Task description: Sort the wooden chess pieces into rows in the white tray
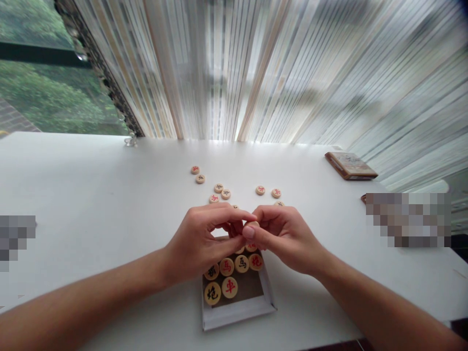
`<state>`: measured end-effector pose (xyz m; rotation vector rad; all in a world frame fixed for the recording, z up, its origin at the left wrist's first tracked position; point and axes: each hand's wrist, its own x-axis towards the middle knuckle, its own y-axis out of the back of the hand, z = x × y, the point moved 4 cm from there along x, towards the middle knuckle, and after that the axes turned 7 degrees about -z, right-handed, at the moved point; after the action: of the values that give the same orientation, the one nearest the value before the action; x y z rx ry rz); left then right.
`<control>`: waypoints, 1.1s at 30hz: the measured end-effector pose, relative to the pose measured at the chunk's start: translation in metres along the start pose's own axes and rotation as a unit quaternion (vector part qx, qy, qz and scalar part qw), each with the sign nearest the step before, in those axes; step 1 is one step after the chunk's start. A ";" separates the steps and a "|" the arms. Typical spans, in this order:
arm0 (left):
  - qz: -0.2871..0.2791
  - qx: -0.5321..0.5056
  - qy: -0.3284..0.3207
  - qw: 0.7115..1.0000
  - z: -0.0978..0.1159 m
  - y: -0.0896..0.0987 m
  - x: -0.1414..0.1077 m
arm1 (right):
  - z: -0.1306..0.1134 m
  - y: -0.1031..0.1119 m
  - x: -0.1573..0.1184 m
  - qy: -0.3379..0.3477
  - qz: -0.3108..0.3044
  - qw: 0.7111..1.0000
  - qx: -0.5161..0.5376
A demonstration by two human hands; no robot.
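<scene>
My left hand (208,234) and my right hand (288,236) meet above a shallow open box (239,312). Between their fingertips is a round wooden xiangqi piece (251,225), its face hidden from me. My right thumb and index finger pinch it, and the left fingertips close on its other side. Inside the box lie several pieces in rows, among them a red-marked piece (229,287), a black-marked piece (212,293) and another red one (256,262). My hands cover the box's far part.
Several loose pieces lie farther back on the white table (109,195), such as a red-marked one (260,190) and a black-marked one (218,187). A flat brown-edged box (351,165) sits at the back right. Striped string curtains (234,73) hang behind the table.
</scene>
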<state>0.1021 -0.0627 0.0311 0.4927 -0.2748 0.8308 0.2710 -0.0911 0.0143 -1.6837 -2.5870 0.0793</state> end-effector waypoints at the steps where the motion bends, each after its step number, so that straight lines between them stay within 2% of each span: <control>1: -0.003 -0.004 0.003 1.000 0.000 0.000 0.000 | -0.002 0.000 0.000 0.004 -0.002 1.000 -0.009; 5: -0.008 -0.064 0.030 0.997 -0.004 -0.001 -0.002 | -0.007 0.001 0.000 0.018 -0.017 0.999 -0.021; 9: 0.003 -0.120 0.062 0.991 -0.007 0.000 -0.001 | -0.006 0.001 0.001 0.027 -0.032 0.999 0.018; 17: 0.026 -0.143 0.079 0.986 -0.007 0.001 0.001 | 0.001 0.004 -0.001 0.029 -0.047 0.994 0.093; 33: 0.012 -0.134 0.068 0.989 -0.005 -0.001 -0.001 | -0.007 0.000 0.000 0.013 -0.032 0.999 0.009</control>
<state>0.1026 -0.0611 0.0262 0.1814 -0.2623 0.8321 0.2712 -0.0912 0.0213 -1.5835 -2.6104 0.0781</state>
